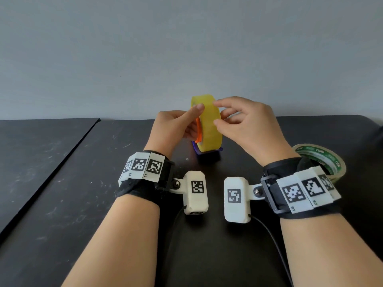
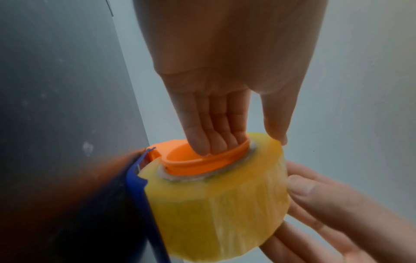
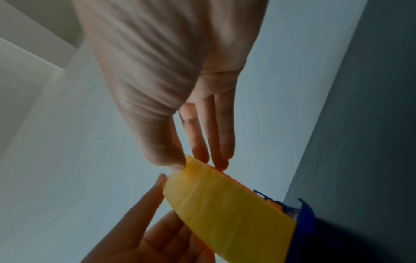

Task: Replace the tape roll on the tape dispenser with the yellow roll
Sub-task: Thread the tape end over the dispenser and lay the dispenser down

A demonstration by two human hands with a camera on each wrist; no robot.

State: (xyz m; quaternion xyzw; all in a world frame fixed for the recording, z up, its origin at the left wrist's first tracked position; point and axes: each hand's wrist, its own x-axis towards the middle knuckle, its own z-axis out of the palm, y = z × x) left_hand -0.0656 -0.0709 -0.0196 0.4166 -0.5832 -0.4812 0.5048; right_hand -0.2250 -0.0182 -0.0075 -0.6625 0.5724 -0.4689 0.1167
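Head view: both hands (image 1: 176,125) (image 1: 246,125) around yellow roll (image 1: 209,125).

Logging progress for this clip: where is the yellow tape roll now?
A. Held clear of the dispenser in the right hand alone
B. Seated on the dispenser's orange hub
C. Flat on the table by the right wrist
B: the yellow tape roll sits around the orange hub.

I am reading little here. My right wrist band (image 1: 306,189) is showing small labels "R1" and "R2" under its black-and-white square markers. My left wrist band (image 1: 143,167) is carrying similar markers with tiny labels too small to read. The green tape roll (image 1: 323,160) is bearing white print I cannot make out.
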